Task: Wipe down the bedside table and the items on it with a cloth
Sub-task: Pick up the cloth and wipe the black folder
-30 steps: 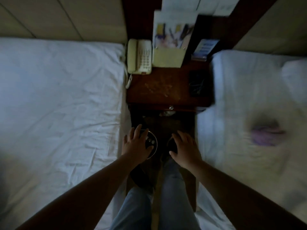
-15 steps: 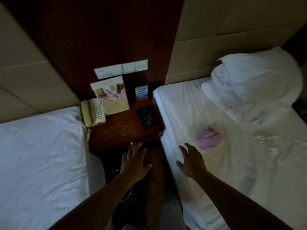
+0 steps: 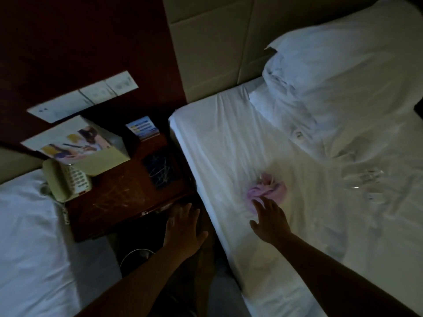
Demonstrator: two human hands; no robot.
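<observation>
Item one, cloth (image 3: 266,192): pale pink-lilac, crumpled into a loose wad, lying on the white sheet of the bed on my right (image 3: 229,156), near its inner edge. My right hand (image 3: 270,221) reaches over that sheet with fingers spread and straight; the fingertips (image 3: 256,202) meet the near edge of the cloth, nothing gripped.

Item two, bedside table (image 3: 119,197): dark reddish wood, top scratched, standing between the two beds. My left hand (image 3: 183,227) hangs flat and open just in front of its front edge, holding nothing; whether it touches the wood I cannot tell.

On the table: a cream telephone (image 3: 65,179) at the left edge, its cord hanging down the side; a brochure holder (image 3: 77,147) with a printed leaflet at the back; a small blue card (image 3: 142,127) upright by the wall; a dark tray (image 3: 160,171) near the right edge, contents too dim to name.

Around: white switch plates (image 3: 91,94) on the wall panel above, a bed on my left (image 3: 27,225), a rumpled pillow (image 3: 332,76) at the far right bed's head, small clear wrappers (image 3: 368,179) on the sheet beyond the cloth.
</observation>
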